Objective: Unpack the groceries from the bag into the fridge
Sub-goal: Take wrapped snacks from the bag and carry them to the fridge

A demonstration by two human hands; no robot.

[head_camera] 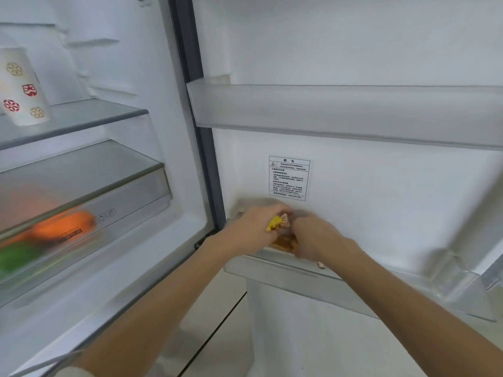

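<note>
- Tucking snack packets [285,242] into our lower door bin [272,263], frame centre, so small items sit corralled.
- Left hand [250,227] grips yellow packet [274,223]; right hand [315,235] blurred, grasp we cannot tell.

A household fridge [166,77] is standing open in what is appearing to be a home kitchen: glass shelves [81,115] are carrying a patterned cup [23,85], a clear drawer [130,197] is holding orange and green produce [65,227], and door racks [353,112] are hanging above a pale tiled floor [215,322].
</note>
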